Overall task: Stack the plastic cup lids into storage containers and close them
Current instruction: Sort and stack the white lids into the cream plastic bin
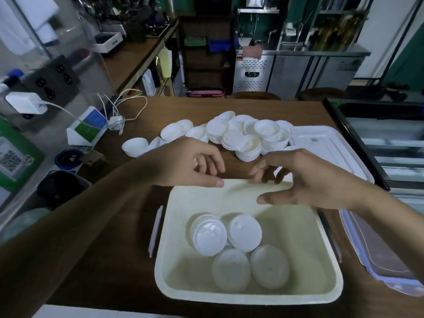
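Over the container (247, 297), your left hand (183, 161) and right hand (314, 180) hang empty, half-open; lift one lid stack (249, 148) squarely.

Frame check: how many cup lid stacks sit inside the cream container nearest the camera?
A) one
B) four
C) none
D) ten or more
B: four lid stacks show inside the cream container, two toward its far side and two nearer the camera.
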A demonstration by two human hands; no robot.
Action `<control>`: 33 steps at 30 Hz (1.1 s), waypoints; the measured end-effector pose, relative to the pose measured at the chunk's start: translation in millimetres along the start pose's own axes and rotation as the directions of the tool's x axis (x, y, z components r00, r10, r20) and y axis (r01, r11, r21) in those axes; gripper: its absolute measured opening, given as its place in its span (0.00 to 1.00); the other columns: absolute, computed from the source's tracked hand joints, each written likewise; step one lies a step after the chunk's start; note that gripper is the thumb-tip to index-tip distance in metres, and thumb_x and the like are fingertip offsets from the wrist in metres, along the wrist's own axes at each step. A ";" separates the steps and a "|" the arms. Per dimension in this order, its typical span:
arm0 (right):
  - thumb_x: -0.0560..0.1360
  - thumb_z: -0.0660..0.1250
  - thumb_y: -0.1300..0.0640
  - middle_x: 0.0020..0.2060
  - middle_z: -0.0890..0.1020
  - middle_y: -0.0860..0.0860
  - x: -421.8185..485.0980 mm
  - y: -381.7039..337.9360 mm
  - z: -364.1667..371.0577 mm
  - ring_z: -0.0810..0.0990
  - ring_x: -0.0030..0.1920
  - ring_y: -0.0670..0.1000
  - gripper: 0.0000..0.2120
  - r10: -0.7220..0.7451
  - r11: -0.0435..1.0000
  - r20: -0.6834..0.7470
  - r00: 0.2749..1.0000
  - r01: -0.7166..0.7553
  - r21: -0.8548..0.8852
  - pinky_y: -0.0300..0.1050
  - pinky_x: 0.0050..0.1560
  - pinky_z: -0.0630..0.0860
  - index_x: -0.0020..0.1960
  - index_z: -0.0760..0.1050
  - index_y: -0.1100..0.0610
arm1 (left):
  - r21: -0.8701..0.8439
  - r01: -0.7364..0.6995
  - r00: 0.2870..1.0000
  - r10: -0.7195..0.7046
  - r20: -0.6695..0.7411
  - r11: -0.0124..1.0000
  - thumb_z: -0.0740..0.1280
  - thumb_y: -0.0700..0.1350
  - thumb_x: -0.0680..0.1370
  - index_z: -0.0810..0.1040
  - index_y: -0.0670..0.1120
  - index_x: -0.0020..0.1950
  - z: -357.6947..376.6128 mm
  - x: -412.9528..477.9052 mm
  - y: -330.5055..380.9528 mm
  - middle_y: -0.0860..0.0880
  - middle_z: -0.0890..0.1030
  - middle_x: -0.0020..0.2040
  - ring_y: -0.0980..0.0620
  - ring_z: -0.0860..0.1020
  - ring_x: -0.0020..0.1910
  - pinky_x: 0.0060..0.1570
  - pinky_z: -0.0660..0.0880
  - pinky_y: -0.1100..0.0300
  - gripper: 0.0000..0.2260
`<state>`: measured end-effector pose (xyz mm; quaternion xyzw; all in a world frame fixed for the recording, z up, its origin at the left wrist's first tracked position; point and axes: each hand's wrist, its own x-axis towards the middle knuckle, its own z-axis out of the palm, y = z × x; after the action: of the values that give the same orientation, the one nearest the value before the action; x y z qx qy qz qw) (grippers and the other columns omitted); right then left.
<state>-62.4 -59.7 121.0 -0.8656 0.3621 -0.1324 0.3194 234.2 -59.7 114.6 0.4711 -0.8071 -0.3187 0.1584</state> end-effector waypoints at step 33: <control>0.71 0.80 0.51 0.48 0.81 0.44 173.2 82.6 52.0 0.79 0.47 0.42 0.18 0.145 0.979 0.027 0.989 -0.139 -0.152 0.39 0.48 0.77 0.59 0.80 0.51 | 0.307 0.388 0.895 -0.275 -0.351 0.869 0.71 0.63 0.64 0.70 0.59 0.56 18.8 73.8 -149.6 0.56 0.76 0.48 0.51 0.78 0.48 0.43 0.72 0.56 0.24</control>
<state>38.5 -203.3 27.5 -0.8614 0.4258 -0.0654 0.2689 285.0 -169.2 -2.0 0.6674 -0.7253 -0.1096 0.1282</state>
